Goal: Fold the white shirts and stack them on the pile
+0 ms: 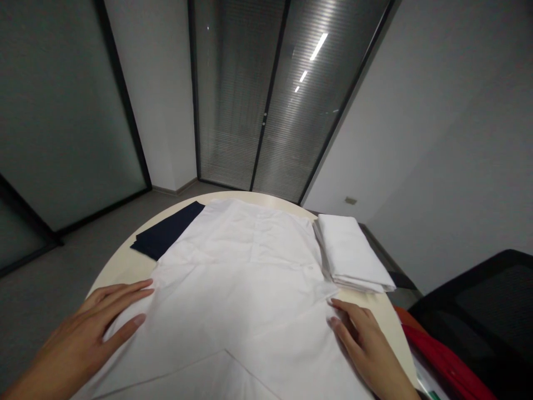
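A large white garment lies spread out in front of me, lightly wrinkled, with a seam running across it and its lower part reaching the bottom of the view. On its left edge rests my left hand, open, fingers stretched out and the thumb apart. My right hand is at the opposite edge, its fingers bent and its thumb and index finger closed on the cloth there. Just beyond the right hand sits a folded stack of white cloth. Folded dark navy cloth lies partly under the garment at the far left.
The garment covers most of a round, cream-coloured table. A black chair stands close on the right, with red cloth beside the table edge. Behind are glass panels with blinds and a grey wall.
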Available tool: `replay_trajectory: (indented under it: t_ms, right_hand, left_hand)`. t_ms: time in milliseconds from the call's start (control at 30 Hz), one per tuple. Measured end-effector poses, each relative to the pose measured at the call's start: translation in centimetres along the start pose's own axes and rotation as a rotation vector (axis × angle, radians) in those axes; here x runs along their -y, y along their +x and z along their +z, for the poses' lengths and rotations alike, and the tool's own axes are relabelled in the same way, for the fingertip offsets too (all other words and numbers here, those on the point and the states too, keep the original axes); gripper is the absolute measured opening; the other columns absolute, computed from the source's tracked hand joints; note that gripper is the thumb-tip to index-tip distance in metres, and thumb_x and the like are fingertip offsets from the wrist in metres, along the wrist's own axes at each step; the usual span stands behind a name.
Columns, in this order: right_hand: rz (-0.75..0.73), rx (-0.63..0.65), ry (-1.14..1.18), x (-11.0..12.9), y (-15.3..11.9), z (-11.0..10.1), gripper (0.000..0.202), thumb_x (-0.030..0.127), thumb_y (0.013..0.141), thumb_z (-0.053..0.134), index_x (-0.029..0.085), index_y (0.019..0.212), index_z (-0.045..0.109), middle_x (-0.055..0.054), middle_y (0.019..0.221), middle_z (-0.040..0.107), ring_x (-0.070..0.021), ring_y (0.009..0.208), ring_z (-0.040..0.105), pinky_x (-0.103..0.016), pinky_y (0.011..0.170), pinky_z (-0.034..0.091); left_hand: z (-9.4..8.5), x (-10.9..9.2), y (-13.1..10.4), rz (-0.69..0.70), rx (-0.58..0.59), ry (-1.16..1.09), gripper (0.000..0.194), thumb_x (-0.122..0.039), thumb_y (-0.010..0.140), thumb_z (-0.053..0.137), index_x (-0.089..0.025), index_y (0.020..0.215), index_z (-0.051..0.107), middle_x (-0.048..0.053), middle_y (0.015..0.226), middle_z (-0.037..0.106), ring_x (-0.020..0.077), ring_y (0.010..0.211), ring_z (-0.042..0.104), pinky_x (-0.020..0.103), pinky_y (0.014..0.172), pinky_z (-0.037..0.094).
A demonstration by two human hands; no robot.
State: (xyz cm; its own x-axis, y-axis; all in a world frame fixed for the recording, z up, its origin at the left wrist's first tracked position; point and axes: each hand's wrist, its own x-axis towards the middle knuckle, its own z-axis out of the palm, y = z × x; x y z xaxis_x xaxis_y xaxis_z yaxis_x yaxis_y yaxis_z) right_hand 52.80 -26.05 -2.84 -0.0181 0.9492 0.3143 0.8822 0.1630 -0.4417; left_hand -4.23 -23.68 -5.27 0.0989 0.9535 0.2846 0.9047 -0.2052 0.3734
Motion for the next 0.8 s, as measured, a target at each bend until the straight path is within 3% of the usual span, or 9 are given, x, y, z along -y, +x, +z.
replay_trajectory:
  t_ms: [133, 333, 500, 800]
  right_hand:
    - [0.091, 0.056, 0.132, -0.2, 1.4, -0.3, 0.039, 0.055, 0.100, 0.053, 0.027, 0.121, 0.070, -0.010, 0.117, 0.073, -0.0294, 0.106, 0.066, -0.046, 0.091, 0.054]
    - [0.055, 0.148, 0.151, 1.1, 3.3, -0.6, 0.041, 0.060, 0.096, 0.054, 0.025, 0.088, 0.074, -0.008, 0.091, 0.073, -0.0276, 0.088, 0.065, -0.041, 0.080, 0.050]
    - [0.107, 0.103, 0.228, 0.7, 3.1, -0.5, 0.041, 0.062, 0.094, 0.055, 0.025, 0.089, 0.071, -0.007, 0.092, 0.074, -0.0259, 0.087, 0.066, -0.036, 0.077, 0.052]
    - [0.179, 0.074, 0.159, 0.6, 3.1, -0.3, 0.040, 0.062, 0.091, 0.052, 0.024, 0.086, 0.066, -0.005, 0.083, 0.071, -0.0235, 0.076, 0.065, -0.034, 0.068, 0.052]
  left_hand:
    - [-0.1, -0.3, 0.1, -0.003, 0.041, 0.009, 0.050, -0.067, 0.096, 0.054, -0.037, 0.133, 0.068, -0.001, 0.145, 0.066, 0.0323, 0.139, 0.052, 0.054, 0.119, 0.043]
    - [0.2, 0.3, -0.2, 0.044, 0.007, 0.037, 0.052, -0.069, 0.096, 0.056, -0.035, 0.134, 0.066, -0.001, 0.144, 0.066, 0.0299, 0.138, 0.054, 0.050, 0.118, 0.045]
    - [0.6, 1.3, -0.4, 0.054, 0.026, 0.063, 0.053, -0.067, 0.094, 0.060, -0.039, 0.138, 0.063, -0.002, 0.145, 0.065, 0.0289, 0.139, 0.053, 0.045, 0.115, 0.047]
    - [0.5, 1.0, -0.1, 0.054, 0.010, 0.075, 0.050, -0.067, 0.094, 0.060, -0.039, 0.135, 0.066, -0.003, 0.142, 0.068, 0.0277, 0.136, 0.057, 0.042, 0.113, 0.050]
